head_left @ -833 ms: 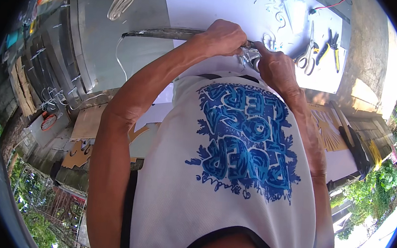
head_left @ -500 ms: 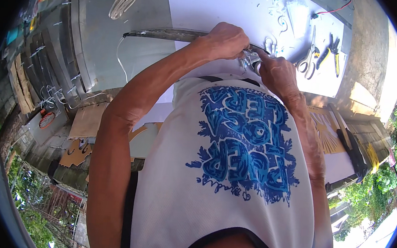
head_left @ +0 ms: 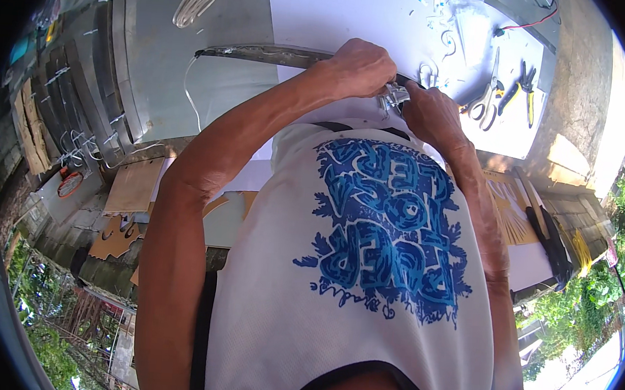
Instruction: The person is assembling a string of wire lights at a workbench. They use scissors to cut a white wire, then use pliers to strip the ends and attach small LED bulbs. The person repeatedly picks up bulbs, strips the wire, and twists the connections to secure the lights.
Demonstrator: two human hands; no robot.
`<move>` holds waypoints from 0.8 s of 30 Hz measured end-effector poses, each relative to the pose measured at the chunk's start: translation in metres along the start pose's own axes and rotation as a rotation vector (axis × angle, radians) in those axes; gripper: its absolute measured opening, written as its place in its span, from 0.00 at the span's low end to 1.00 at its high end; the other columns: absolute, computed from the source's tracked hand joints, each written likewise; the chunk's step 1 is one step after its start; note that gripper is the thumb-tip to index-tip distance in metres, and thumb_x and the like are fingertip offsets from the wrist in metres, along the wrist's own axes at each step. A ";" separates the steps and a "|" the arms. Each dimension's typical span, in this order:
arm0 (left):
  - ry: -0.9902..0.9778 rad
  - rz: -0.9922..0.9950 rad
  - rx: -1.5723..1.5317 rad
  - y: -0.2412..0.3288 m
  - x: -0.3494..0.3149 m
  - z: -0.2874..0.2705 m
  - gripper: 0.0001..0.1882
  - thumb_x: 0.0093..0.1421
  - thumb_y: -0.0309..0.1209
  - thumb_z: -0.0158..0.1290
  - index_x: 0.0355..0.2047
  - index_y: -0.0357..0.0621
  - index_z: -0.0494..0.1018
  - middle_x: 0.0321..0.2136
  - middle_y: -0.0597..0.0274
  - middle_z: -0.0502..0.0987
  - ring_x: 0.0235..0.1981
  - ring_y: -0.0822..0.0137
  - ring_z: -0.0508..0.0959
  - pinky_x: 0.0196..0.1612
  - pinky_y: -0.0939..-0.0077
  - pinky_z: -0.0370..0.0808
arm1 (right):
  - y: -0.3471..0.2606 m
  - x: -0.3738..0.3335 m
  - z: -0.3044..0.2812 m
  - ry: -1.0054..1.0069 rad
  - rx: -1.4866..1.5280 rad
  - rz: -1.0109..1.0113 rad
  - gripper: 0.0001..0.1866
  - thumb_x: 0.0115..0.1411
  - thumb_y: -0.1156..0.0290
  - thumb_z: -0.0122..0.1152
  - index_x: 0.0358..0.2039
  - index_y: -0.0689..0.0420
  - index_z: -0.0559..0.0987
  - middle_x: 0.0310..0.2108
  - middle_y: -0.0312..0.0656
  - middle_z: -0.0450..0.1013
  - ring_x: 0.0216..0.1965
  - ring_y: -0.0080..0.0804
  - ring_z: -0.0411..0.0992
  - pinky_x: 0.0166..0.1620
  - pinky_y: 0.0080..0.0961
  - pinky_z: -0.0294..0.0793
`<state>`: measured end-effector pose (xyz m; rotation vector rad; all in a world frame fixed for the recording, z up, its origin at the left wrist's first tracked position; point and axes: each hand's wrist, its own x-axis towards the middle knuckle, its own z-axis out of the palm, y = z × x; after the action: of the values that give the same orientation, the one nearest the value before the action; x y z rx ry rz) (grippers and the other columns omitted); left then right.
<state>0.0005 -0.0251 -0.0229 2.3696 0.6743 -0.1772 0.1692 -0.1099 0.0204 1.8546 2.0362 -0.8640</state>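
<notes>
A long, dark, slightly curved strip [head_left: 264, 53] lies across the table in front of me, with a thin white wire [head_left: 189, 88] coming off its left end. Over the strip's right part, my left hand [head_left: 361, 68] is closed around it, its fingertips mostly hidden. My right hand [head_left: 432, 115] is closed beside it, thumb and fingers at a small bundle of shiny, clear or silvery pieces [head_left: 393, 96] between the two hands. The exact kind of these pieces is too small to tell.
Scissors [head_left: 487, 98] and yellow-black pliers [head_left: 520, 95] lie to the right, near a clear plastic bag [head_left: 470, 32] and small scraps. A coil of white wire [head_left: 199, 2] sits at far left. Several dark strips [head_left: 88, 85] rest on the left side.
My right hand's fingers have curled in closer to the shiny pieces, and the hand has dipped slightly. My left hand stays over the strip, shifted a little.
</notes>
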 end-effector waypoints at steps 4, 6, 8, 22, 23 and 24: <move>0.014 0.004 -0.001 0.000 0.000 0.001 0.08 0.51 0.32 0.62 0.32 0.46 0.85 0.25 0.52 0.82 0.29 0.52 0.83 0.36 0.59 0.79 | 0.001 0.000 -0.002 0.021 0.020 -0.007 0.08 0.57 0.74 0.54 0.30 0.63 0.79 0.22 0.58 0.76 0.28 0.56 0.79 0.35 0.49 0.77; 0.010 0.002 -0.017 0.002 -0.001 0.003 0.07 0.51 0.32 0.63 0.31 0.45 0.84 0.25 0.52 0.82 0.29 0.52 0.83 0.36 0.58 0.79 | 0.001 0.000 -0.002 0.015 0.021 0.000 0.08 0.57 0.73 0.54 0.29 0.62 0.80 0.22 0.58 0.76 0.28 0.56 0.79 0.35 0.49 0.77; 0.011 0.006 -0.021 0.003 -0.001 0.004 0.08 0.51 0.33 0.63 0.30 0.45 0.84 0.24 0.51 0.82 0.29 0.51 0.83 0.35 0.58 0.79 | 0.001 -0.003 -0.001 -0.005 0.017 0.021 0.09 0.57 0.72 0.54 0.29 0.61 0.81 0.22 0.57 0.76 0.28 0.56 0.79 0.34 0.48 0.77; 0.042 0.008 -0.023 0.004 0.000 0.008 0.08 0.51 0.34 0.64 0.28 0.44 0.84 0.23 0.50 0.81 0.28 0.51 0.83 0.34 0.59 0.79 | 0.009 -0.001 0.006 0.010 0.025 0.025 0.10 0.55 0.71 0.53 0.27 0.58 0.83 0.24 0.57 0.77 0.29 0.56 0.79 0.36 0.48 0.78; 0.047 0.008 -0.016 0.005 0.000 0.010 0.08 0.51 0.34 0.64 0.28 0.45 0.84 0.23 0.50 0.81 0.28 0.51 0.83 0.34 0.59 0.79 | 0.008 -0.001 0.005 0.012 0.024 0.032 0.10 0.55 0.71 0.53 0.27 0.58 0.84 0.24 0.57 0.77 0.29 0.56 0.79 0.36 0.48 0.78; 0.052 0.007 -0.009 0.005 0.000 0.012 0.08 0.51 0.34 0.64 0.28 0.45 0.84 0.23 0.50 0.81 0.28 0.51 0.83 0.34 0.59 0.79 | 0.009 -0.001 0.006 0.007 0.018 0.027 0.10 0.55 0.71 0.53 0.28 0.57 0.84 0.24 0.57 0.77 0.29 0.56 0.79 0.37 0.48 0.78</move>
<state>0.0038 -0.0362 -0.0291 2.3749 0.6899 -0.1098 0.1770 -0.1138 0.0139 1.8928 2.0086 -0.8724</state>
